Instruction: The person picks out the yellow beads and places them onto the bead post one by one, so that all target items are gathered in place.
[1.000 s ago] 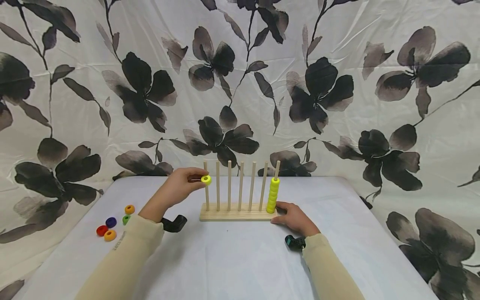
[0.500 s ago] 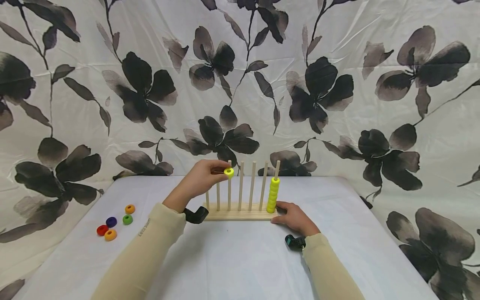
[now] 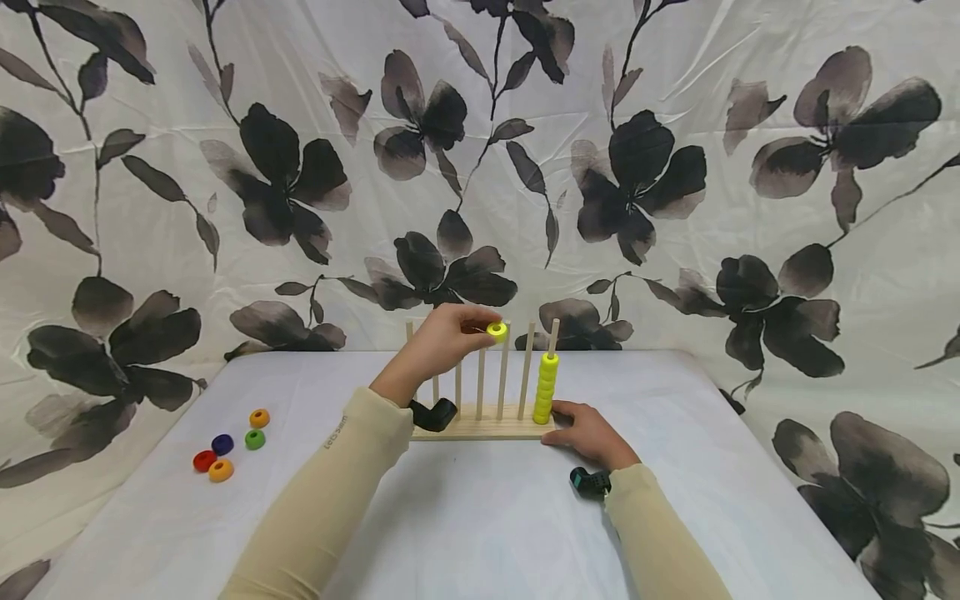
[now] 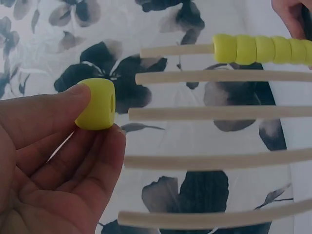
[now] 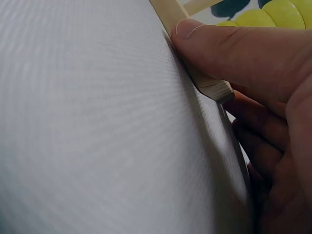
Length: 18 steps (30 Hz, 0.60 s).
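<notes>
In the head view my left hand [image 3: 435, 343] pinches a yellow bead [image 3: 496, 338] near the tops of the middle pegs of a wooden peg rack. Seen from the left wrist, the thumb and fingers hold the bead [image 4: 93, 108] by its sides, its hole facing the pegs, apart from them. My right hand [image 3: 588, 437] grips the right end of the rack's base [image 3: 491, 428]; the right wrist view has the thumb [image 5: 214, 46] on its front edge and the other fingers partly hidden behind. A stack of yellow beads [image 3: 545, 390] fills most of the rightmost peg.
Left on the white table [image 3: 480, 517] lie two orange beads [image 3: 221, 471], a red bead [image 3: 204, 461], a blue bead [image 3: 222, 444] and a green bead [image 3: 255, 439]. Bare pegs [image 3: 502, 379] stand left of the stack. A flower-patterned cloth [image 3: 540, 108] hangs behind.
My left hand has carried the yellow bead rightward and a little up, from the leftmost peg to the middle pegs. The right hand stays on the base.
</notes>
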Motion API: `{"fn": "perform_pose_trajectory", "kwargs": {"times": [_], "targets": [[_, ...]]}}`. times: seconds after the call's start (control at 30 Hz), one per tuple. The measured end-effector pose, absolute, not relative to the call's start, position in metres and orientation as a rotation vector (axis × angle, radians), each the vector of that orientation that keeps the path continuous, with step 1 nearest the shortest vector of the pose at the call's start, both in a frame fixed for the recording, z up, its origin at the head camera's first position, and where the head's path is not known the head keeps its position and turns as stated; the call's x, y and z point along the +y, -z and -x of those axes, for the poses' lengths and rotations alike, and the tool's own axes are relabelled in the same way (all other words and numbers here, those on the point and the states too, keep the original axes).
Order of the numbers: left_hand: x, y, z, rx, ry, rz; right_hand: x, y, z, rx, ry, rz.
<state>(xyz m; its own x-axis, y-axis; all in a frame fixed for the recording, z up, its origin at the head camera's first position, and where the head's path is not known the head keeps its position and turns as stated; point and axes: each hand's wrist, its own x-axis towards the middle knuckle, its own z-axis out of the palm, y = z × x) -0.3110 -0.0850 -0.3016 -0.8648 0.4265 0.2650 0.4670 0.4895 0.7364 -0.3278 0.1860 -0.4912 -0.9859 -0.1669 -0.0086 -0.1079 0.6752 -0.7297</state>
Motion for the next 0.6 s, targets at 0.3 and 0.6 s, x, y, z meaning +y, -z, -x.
{"fn": "perform_pose_trajectory", "kwargs": {"times": [0.3, 0.6], "targets": [[-0.061, 0.297, 0.317, -2.653, 1.342, 0.811, 0.185, 0.49, 0.327, 2.81, 1.199, 0.213], [-0.04, 0.292, 0.322, -2.664, 1.332, 0.834, 0.185, 0.491, 0.327, 2.808, 1.22, 0.244]]}}
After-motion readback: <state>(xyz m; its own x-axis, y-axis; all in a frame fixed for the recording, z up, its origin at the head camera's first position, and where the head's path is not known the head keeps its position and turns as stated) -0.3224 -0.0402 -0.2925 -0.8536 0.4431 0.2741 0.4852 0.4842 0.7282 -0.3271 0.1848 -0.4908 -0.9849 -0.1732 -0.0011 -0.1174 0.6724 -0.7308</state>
